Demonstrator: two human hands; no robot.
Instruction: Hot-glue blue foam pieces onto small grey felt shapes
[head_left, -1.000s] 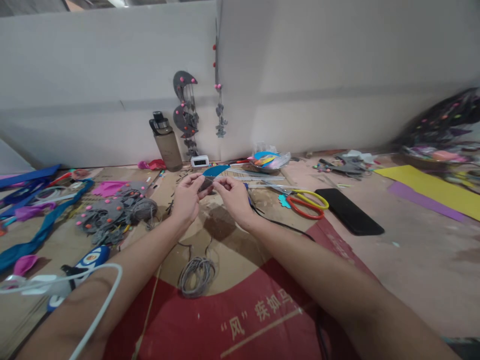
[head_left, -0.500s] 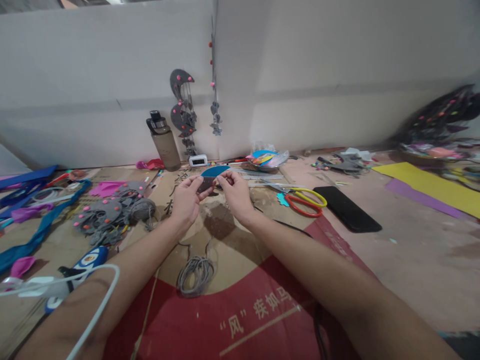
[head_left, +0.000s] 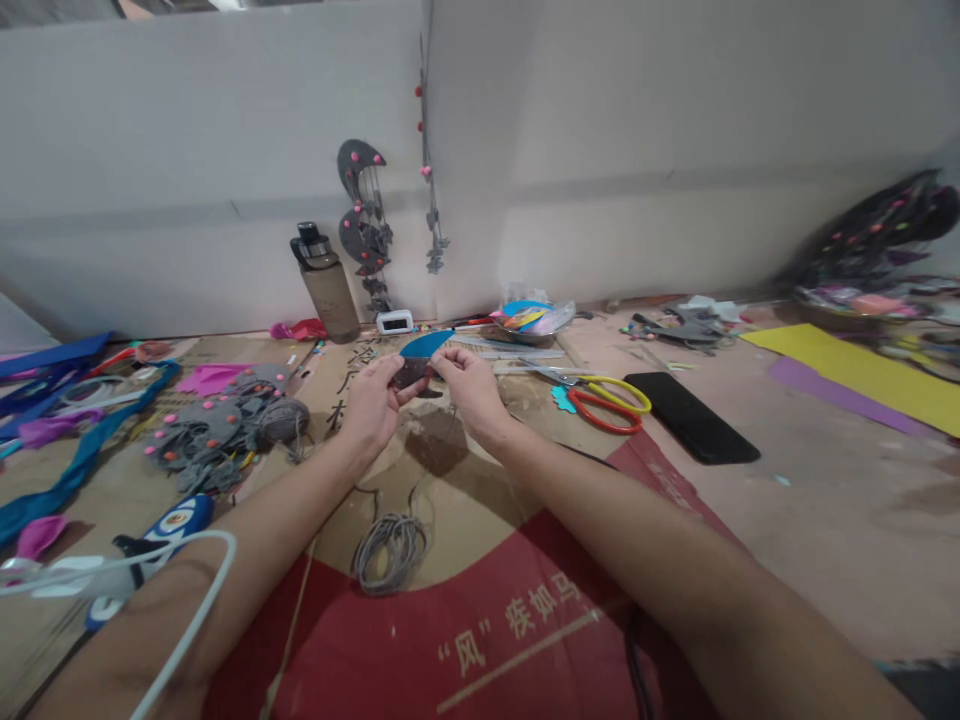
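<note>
Both my hands meet above the cardboard [head_left: 465, 480] in the middle of the view. My left hand [head_left: 373, 398] and my right hand [head_left: 469, 385] pinch between them a small blue crescent-shaped foam piece [head_left: 424, 344], with a darker piece just beneath it at the fingertips. The fingers of both hands are closed on it. A coil of grey cord [head_left: 390, 548] lies on the cardboard below my hands.
Red and yellow scissors [head_left: 604, 402] and a black phone [head_left: 691, 430] lie right of my hands. A water bottle [head_left: 325, 285], small clock [head_left: 395, 321] and hanging grey felt ornaments [head_left: 365, 230] stand at the wall. Grey felt pieces [head_left: 217, 435] and blue strips [head_left: 75, 460] crowd the left; yellow sheet [head_left: 855, 372] far right.
My hands and the blue piece have stayed almost in the same place; only a slight shift of the view and small finger movement show.
</note>
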